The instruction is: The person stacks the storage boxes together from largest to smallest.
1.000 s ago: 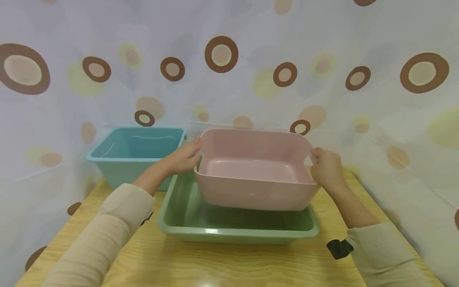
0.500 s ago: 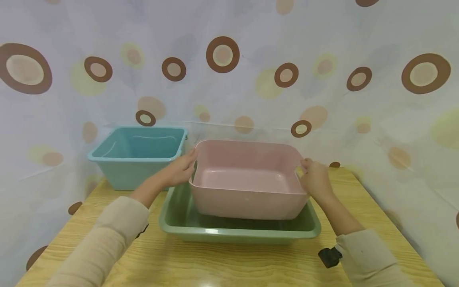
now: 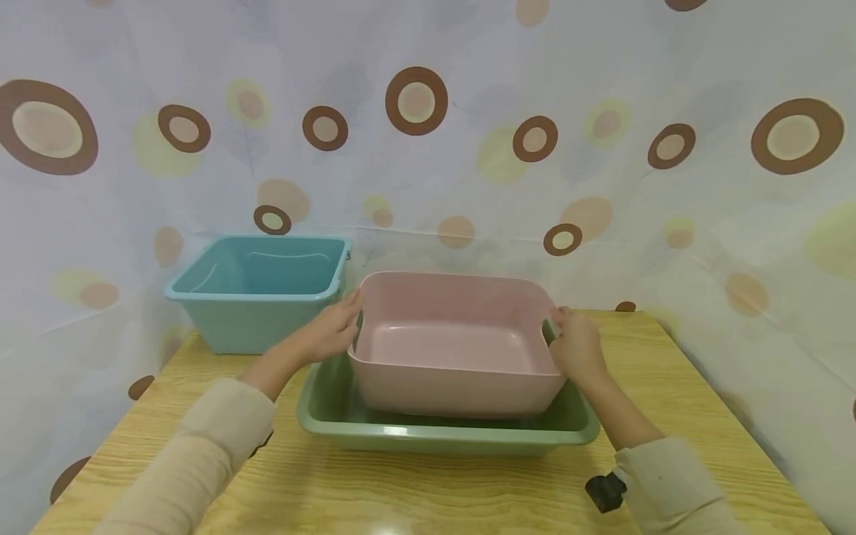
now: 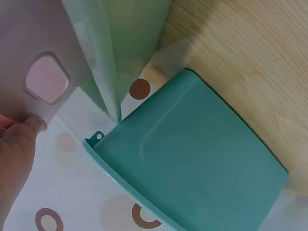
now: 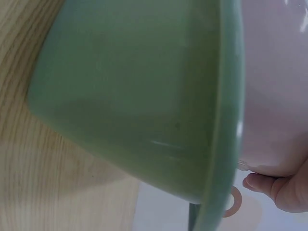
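A pink plastic basin [image 3: 455, 392] with a cut-out handle at each end is held inside the larger green basin [image 3: 441, 437], its lower part below the green rim. My left hand [image 3: 329, 331] grips the pink basin's left end; in the left wrist view the thumb [image 4: 34, 124] pinches its rim beside the handle hole. At the opposite end, my right hand [image 3: 578, 348] holds the rim by the right handle hole. Whether the pink base touches the green basin's floor is hidden by the green front wall.
A blue basin [image 3: 257, 323] stands at the back left, close beside the green one. All rest on a wooden table [image 3: 374, 498]. A patterned curtain [image 3: 455, 186] hangs along the table's back and sides.
Both hands have lowered the pink basin and brought it nearer and slightly left, deeper into the green basin. The green and blue basins have stayed in place.
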Motion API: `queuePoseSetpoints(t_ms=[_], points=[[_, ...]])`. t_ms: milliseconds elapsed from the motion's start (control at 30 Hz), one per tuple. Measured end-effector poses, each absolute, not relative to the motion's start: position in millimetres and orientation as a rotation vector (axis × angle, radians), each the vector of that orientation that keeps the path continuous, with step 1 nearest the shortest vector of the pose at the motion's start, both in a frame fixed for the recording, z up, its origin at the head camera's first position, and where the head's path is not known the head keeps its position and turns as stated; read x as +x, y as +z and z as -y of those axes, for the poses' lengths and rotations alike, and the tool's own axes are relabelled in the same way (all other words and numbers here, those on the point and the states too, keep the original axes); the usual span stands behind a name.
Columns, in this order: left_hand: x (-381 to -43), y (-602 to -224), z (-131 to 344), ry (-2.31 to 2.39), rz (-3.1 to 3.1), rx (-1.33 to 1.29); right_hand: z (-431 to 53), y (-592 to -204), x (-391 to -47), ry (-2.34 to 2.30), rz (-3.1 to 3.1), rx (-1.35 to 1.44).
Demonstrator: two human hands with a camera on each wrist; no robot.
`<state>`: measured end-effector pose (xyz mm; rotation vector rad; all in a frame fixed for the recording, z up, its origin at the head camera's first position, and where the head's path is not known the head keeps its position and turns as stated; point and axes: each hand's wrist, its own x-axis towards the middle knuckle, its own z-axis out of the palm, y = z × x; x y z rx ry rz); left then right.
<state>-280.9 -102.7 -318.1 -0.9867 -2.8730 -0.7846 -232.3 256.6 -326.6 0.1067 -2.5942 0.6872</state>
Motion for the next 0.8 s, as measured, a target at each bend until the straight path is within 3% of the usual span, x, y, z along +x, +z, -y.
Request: queuePoseSetpoints(t_ms=[800], points=[[-277, -347, 112, -0.785, 2.912, -0.967, -244, -359, -236, 0.702, 2.58, 0.105]])
